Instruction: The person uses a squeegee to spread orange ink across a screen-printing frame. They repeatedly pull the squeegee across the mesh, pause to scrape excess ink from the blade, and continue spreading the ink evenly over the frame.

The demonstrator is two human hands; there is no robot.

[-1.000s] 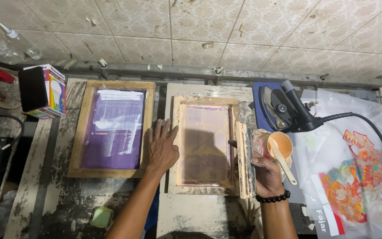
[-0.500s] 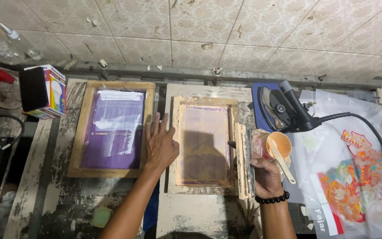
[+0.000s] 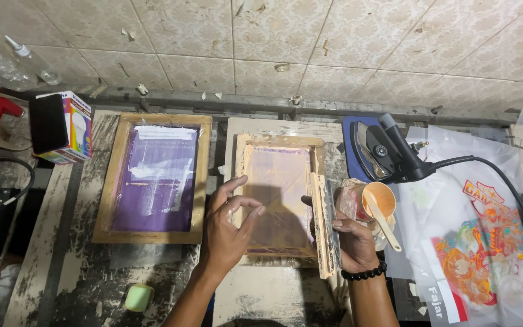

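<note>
Seen from above, over a paint-scuffed worktop (image 3: 80, 284). Left hand (image 3: 228, 227) hovering at the left rail of a small wooden screen-printing frame (image 3: 279, 200) at the centre, fingers (image 3: 246, 206) loosely spread and curled, holding nothing. Right hand (image 3: 352, 236) at the frame's right rail, fingers closed around a long wooden squeegee (image 3: 324, 224), possibly also steadying the plastic cup of orange ink (image 3: 378, 203) with a spoon in it just beside. Larger purple-meshed frame (image 3: 155, 175) further left. Clothes iron (image 3: 385, 148) standing at upper right, printed transfer sheet (image 3: 479, 248) below it.
</note>
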